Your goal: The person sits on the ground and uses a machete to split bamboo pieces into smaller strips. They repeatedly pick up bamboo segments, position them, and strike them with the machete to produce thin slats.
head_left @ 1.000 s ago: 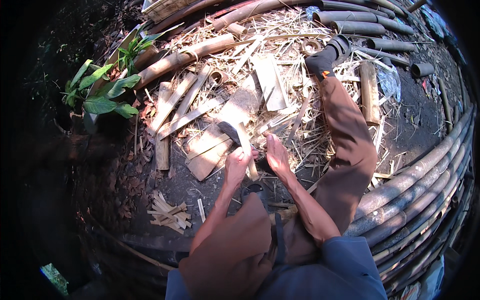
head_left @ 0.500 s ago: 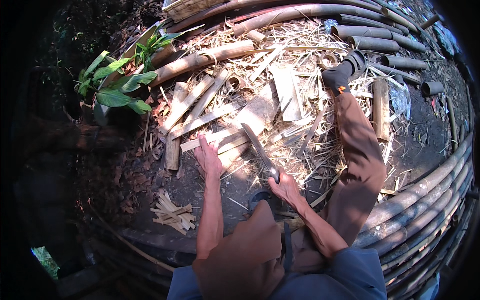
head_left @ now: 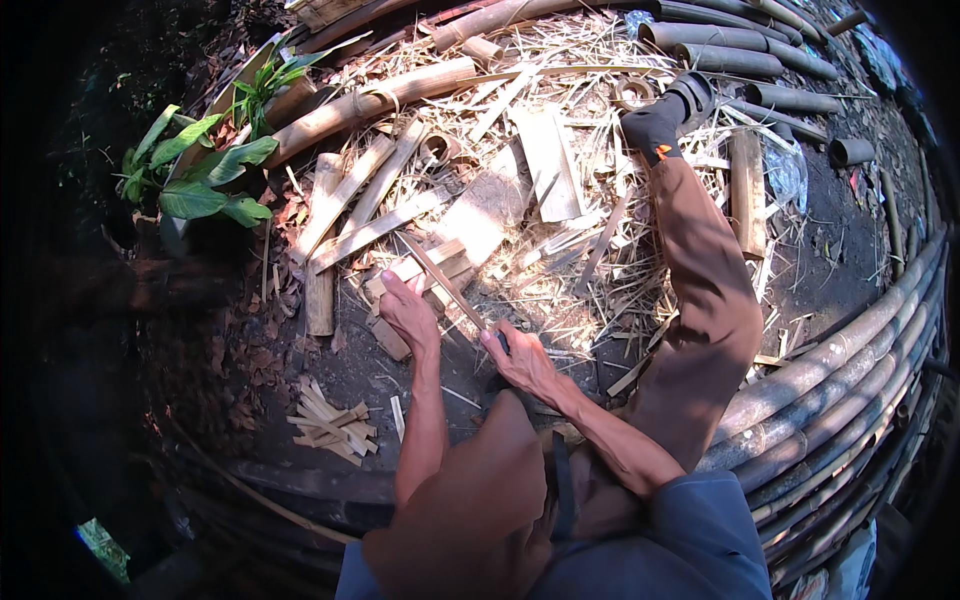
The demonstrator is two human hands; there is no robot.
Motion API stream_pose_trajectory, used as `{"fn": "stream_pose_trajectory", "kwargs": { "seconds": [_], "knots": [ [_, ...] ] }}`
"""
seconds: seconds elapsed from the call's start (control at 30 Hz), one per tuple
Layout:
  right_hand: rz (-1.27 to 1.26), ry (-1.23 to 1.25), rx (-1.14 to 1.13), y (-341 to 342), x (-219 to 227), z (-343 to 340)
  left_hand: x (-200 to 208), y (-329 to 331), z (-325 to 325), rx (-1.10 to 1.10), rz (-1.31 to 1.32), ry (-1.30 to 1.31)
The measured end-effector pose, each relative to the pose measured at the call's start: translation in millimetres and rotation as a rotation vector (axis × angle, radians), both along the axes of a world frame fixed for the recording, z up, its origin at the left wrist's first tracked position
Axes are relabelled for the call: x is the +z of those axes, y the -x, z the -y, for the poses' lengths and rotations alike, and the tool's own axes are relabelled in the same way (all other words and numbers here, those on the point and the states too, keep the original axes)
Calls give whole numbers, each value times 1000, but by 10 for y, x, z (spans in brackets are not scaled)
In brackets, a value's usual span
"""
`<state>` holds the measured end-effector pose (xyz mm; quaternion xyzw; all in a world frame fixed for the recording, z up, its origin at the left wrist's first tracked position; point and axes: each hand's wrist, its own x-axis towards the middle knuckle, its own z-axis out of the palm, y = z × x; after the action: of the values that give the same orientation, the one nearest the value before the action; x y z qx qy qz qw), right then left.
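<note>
Long bamboo poles lie side by side along the right edge of the frame, a placement that probably leaves the middle ground free, while a person's right leg in brown trousers stretches toward the upper right, likely bracing the body. At centre, a flat board lies slanted on the ground, seemingly serving as a firm base. Split bamboo lengths rest just left of it, perhaps for easy reach, and a heap of short, pale slats sits at lower left, apparently gathered apart from the loose litter. The hands are apart: the right hand is wrapped around the handle of a long knife, and the left hand appears closed on the near end of a bamboo strip above the board's left side, a grip that likely steadies it and keeps the fingers off the edge. The blade crosses the strip; whether they touch cannot be told. Thin shavings litter the upper centre.
</note>
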<state>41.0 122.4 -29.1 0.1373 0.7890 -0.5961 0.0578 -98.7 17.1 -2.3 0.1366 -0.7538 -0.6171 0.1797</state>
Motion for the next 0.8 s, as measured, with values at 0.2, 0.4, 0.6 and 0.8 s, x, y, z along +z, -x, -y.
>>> {"fn": "stream_pose_trajectory", "kwargs": {
  "seconds": [0.2, 0.4, 0.6, 0.8],
  "knots": [
    [35, -112, 18, 15, -313, -198, -285, 10, 127, -70, 155, 264],
    [-60, -186, -2, -71, -496, -4, -274, 93, 168, -111, 130, 254],
    [368, 366, -186, -78, -463, -282, -220, 93, 103, -147, 208, -215],
    [294, 93, -96, -118, -130, -303, -328, 54, 331, -187, 187, 109]
  ]
}}
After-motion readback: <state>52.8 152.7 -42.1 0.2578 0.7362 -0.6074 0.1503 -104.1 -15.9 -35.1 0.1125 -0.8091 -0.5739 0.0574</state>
